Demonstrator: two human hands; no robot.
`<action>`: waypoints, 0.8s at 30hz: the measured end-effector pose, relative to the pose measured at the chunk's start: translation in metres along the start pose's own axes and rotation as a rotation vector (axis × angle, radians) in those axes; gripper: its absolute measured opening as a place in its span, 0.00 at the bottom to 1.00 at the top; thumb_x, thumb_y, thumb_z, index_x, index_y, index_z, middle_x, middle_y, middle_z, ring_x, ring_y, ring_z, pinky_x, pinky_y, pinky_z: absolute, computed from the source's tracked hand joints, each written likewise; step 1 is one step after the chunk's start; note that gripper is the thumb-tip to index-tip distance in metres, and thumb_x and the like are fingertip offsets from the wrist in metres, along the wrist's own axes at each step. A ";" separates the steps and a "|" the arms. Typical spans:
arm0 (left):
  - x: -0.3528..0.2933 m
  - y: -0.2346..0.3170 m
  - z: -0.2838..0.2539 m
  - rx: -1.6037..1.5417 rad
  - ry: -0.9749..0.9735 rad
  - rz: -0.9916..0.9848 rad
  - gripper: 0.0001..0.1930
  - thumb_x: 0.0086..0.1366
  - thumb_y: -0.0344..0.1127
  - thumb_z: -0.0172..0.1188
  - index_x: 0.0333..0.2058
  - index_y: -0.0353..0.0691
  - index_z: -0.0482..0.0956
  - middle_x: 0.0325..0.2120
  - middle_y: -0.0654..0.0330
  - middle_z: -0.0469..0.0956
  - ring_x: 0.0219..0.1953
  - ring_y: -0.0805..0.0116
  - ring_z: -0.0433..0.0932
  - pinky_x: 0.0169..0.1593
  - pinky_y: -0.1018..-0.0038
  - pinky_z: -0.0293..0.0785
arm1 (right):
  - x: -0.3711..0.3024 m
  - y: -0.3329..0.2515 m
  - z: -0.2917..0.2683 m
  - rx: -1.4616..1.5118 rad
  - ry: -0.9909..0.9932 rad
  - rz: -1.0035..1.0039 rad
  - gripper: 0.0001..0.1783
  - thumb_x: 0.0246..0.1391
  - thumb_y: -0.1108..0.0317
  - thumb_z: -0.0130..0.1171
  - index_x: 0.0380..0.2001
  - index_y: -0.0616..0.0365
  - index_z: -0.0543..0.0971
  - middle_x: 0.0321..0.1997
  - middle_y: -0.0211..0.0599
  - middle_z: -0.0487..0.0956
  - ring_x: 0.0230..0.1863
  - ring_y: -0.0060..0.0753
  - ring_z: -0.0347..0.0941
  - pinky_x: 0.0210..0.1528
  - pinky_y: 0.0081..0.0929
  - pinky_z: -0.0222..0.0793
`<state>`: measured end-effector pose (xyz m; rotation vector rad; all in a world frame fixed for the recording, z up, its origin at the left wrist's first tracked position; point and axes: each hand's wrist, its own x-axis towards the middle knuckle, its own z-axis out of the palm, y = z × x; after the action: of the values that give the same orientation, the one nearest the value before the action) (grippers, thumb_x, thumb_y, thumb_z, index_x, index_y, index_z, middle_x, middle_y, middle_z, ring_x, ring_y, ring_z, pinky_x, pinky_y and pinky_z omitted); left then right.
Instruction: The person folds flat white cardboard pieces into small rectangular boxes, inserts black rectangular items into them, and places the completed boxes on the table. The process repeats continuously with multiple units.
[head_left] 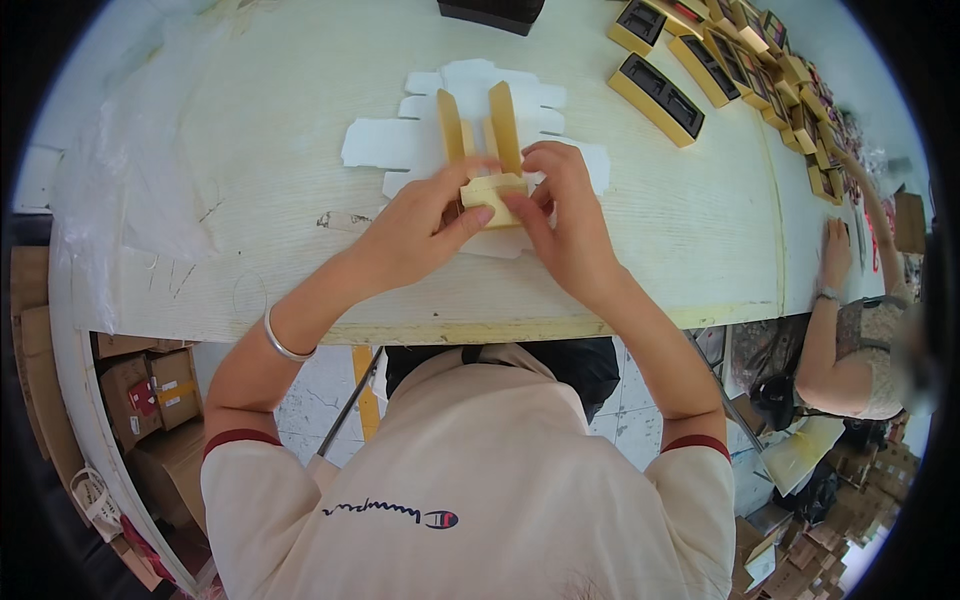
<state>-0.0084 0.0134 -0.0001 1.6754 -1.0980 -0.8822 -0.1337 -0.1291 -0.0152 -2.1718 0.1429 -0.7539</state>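
Note:
A part-folded gold cardboard box is between my hands on the table, with two long side walls standing up and pointing away from me. My left hand grips its near left corner, thumb pressed on the near end panel and the other fingers behind it, slightly blurred. At the right corner, my right hand pinches the same panel, its thumb in front and bent fingers by the right wall. Under the box lie flat white cardboard blanks, their tabs spread out on several sides.
Gold boxes with black inserts crowd the table's far right. A black object sits at the far edge. Clear plastic sheeting drapes the left side. To the right is another person's hand. Cardboard cartons stand below left.

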 end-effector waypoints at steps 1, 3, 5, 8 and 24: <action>0.000 0.001 0.003 -0.071 0.039 0.032 0.14 0.66 0.27 0.51 0.49 0.36 0.66 0.44 0.59 0.70 0.28 0.78 0.70 0.29 0.79 0.69 | 0.000 0.000 0.000 -0.057 0.014 -0.045 0.10 0.48 0.77 0.61 0.36 0.59 0.74 0.41 0.40 0.73 0.28 0.37 0.71 0.29 0.31 0.69; 0.000 0.001 0.007 -0.211 0.117 0.097 0.15 0.65 0.26 0.52 0.50 0.36 0.64 0.50 0.59 0.65 0.28 0.78 0.70 0.29 0.79 0.69 | 0.001 -0.002 -0.009 -0.313 -0.031 -0.261 0.12 0.46 0.75 0.62 0.36 0.59 0.75 0.43 0.39 0.71 0.31 0.34 0.71 0.31 0.30 0.67; -0.002 -0.002 0.008 -0.136 0.137 0.098 0.12 0.64 0.24 0.53 0.46 0.36 0.66 0.52 0.58 0.63 0.28 0.77 0.71 0.29 0.79 0.69 | 0.000 -0.001 -0.016 -0.484 -0.100 -0.420 0.12 0.43 0.73 0.62 0.34 0.59 0.75 0.42 0.37 0.71 0.34 0.33 0.70 0.33 0.29 0.66; -0.007 -0.007 0.015 0.153 0.208 0.245 0.09 0.61 0.23 0.55 0.40 0.35 0.70 0.48 0.56 0.66 0.27 0.71 0.74 0.28 0.76 0.69 | -0.002 0.002 -0.018 -0.547 -0.240 -0.496 0.11 0.40 0.73 0.61 0.31 0.59 0.75 0.37 0.35 0.71 0.34 0.33 0.68 0.34 0.28 0.64; -0.006 0.022 -0.055 0.919 0.058 0.734 0.14 0.49 0.23 0.63 0.37 0.42 0.79 0.38 0.62 0.79 0.37 0.62 0.74 0.39 0.69 0.73 | 0.051 0.022 -0.079 -0.597 -0.326 -0.454 0.05 0.43 0.69 0.62 0.26 0.57 0.77 0.27 0.31 0.74 0.34 0.37 0.71 0.39 0.35 0.66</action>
<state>0.0325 0.0317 0.0391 1.7124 -2.0683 0.2005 -0.1336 -0.2133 0.0312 -2.9195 -0.3489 -0.6367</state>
